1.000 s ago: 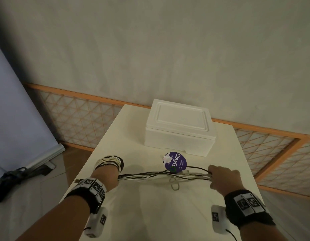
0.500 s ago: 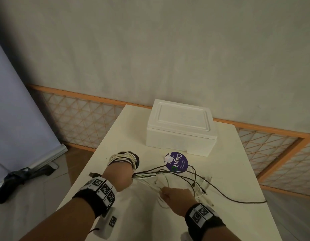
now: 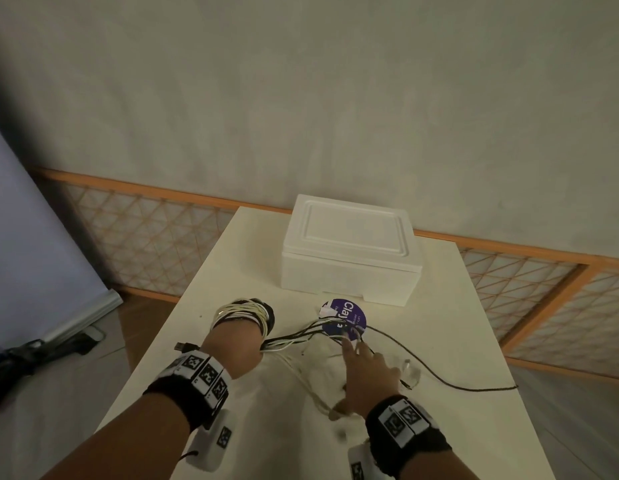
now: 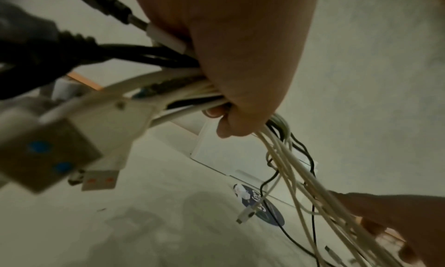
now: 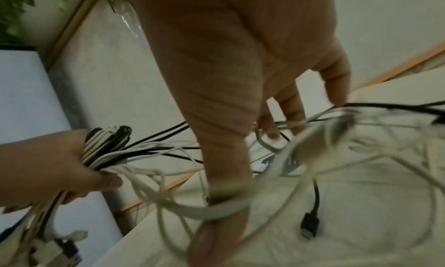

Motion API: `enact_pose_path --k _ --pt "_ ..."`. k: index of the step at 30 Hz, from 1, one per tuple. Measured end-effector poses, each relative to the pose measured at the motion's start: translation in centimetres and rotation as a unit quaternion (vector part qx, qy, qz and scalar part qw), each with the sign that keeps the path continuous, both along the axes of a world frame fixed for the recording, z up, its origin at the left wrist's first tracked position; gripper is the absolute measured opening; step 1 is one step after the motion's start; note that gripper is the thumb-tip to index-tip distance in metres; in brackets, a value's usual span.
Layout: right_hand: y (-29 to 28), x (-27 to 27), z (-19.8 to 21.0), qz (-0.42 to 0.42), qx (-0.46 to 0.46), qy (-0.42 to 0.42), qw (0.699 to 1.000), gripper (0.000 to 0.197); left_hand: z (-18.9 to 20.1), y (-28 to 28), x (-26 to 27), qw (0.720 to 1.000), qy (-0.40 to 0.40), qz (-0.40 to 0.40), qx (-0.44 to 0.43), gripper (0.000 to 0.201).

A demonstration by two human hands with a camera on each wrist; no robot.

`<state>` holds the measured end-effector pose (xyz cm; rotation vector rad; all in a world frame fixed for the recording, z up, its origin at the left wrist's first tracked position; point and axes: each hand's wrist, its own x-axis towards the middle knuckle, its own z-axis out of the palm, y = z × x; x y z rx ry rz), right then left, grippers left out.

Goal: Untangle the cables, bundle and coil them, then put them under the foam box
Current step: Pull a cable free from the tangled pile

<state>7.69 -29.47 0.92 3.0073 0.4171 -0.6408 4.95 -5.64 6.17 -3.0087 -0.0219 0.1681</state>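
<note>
A coil of white and black cables (image 3: 244,315) is wound round my left hand (image 3: 232,344), which grips the bundle in its fist (image 4: 240,80); USB plugs (image 4: 45,153) stick out behind it. Slack strands (image 3: 294,337) run from the fist to the right, over the table. My right hand (image 3: 365,368) reaches into these loose cables (image 5: 337,138) with straight, spread fingers; loops lie over its thumb (image 5: 224,204) and fingers. One black cable (image 3: 474,388) trails off to the right. The white foam box (image 3: 349,251) stands shut at the table's far end, apart from both hands.
A round purple label (image 3: 344,318) lies on the cream table (image 3: 457,306) just in front of the box, under some strands. A black plug (image 5: 309,223) lies near my right thumb. An orange lattice fence (image 3: 145,230) runs behind the table.
My right hand let go of the taut strands at the right, came to the middle and now reaches forward into them. The strands fell slack. The left hand with its coil moved slightly forward.
</note>
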Motion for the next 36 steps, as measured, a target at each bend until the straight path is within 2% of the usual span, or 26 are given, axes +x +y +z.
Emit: enact_pose_path --k 1,2,5,6,9,12,13,15,17,18,19,20,21,23,24,25,27,29,32,34,36 --pt "-0.5 0.2 0.1 -0.012 -0.006 -0.008 1.0 0.128 0.2 0.3 0.1 1.0 -0.001 0.009 -0.007 0.024" --pt "-1.3 0.6 -0.1 -0.034 -0.007 -0.006 0.999 0.123 0.4 0.7 0.1 1.0 0.001 0.027 -0.013 0.027" --pt "-4.1 1.7 -0.2 -0.127 0.048 0.007 0.991 0.059 1.0 2.6 0.0 0.998 -0.009 0.057 -0.007 0.025" --pt "-5.0 1.9 -0.6 -0.172 0.063 -0.002 0.983 0.055 1.2 3.2 -0.1 0.998 -0.006 0.069 -0.006 0.023" --pt "-7.7 2.1 -2.2 -0.274 0.054 0.018 0.96 0.071 1.2 4.5 -0.6 0.995 0.011 0.101 0.007 0.02" --pt "-10.1 2.3 -5.2 -0.284 0.018 0.077 0.956 0.062 1.2 5.0 -0.6 0.995 0.015 0.099 0.028 0.015" --pt "-10.8 2.5 -5.5 -0.276 -0.016 0.096 0.956 0.059 1.3 5.0 -0.6 0.995 0.013 0.097 0.027 0.014" --pt "-10.3 2.3 -3.8 -0.249 -0.051 0.093 0.963 0.051 1.6 5.0 -0.6 0.995 0.008 0.096 0.026 0.012" --pt "-8.1 2.5 -0.7 -0.19 -0.055 0.011 0.98 0.033 2.0 4.8 -0.5 0.996 0.005 0.085 0.026 0.012" --pt "-6.7 2.5 1.1 -0.134 -0.036 -0.049 0.989 0.028 2.2 4.3 -0.4 0.997 0.004 0.076 0.02 0.012" --pt "-4.8 2.4 2.8 -0.07 0.004 -0.108 0.992 0.026 2.4 3.5 -0.3 0.998 0.002 0.062 0.01 0.013" --pt "-2.9 2.1 3.9 -0.012 0.085 -0.147 0.985 0.026 2.7 2.5 -0.2 0.999 -0.003 0.045 0.002 0.013" --pt "-0.7 1.6 5.0 0.035 0.185 -0.145 0.971 0.026 3.1 1.2 -0.1 1.0 -0.004 0.028 -0.001 0.013" --pt "2.9 0.2 5.9 0.092 0.335 -0.057 0.936 0.031 4.3 -1.2 0.1 1.0 0.0 -0.009 -0.001 0.012" --pt "4.0 -0.2 5.3 0.094 0.36 0.0 0.928 0.04 5.0 -2.1 0.1 1.0 -0.004 -0.027 -0.004 0.011" --pt "4.5 -0.4 4.3 0.079 0.356 0.044 0.93 0.05 5.3 -2.6 -0.1 0.999 -0.011 -0.044 -0.009 0.009" --pt "3.9 -0.4 1.7 0.032 0.284 0.082 0.955 0.061 5.6 -2.7 -0.7 0.998 -0.019 -0.052 -0.02 0.007" --pt "2.1 -0.1 -0.3 -0.002 0.184 0.079 0.98 0.057 5.6 -2.4 -1.2 0.999 0.0 -0.04 -0.021 0.005" --pt "-1.3 0.7 -1.7 -0.016 0.06 0.05 0.997 0.044 5.5 -1.1 -0.9 0.999 -0.022 -0.043 0.0 0.008" --pt "-4.0 1.5 -2.2 -0.075 0.033 0.035 0.996 0.042 4.9 0.4 -0.7 0.999 -0.035 -0.023 -0.003 0.011" --pt "-5.9 2.1 -2.2 -0.127 0.052 0.027 0.99 0.045 4.0 1.5 -0.8 1.0 -0.017 0.007 -0.004 0.015"
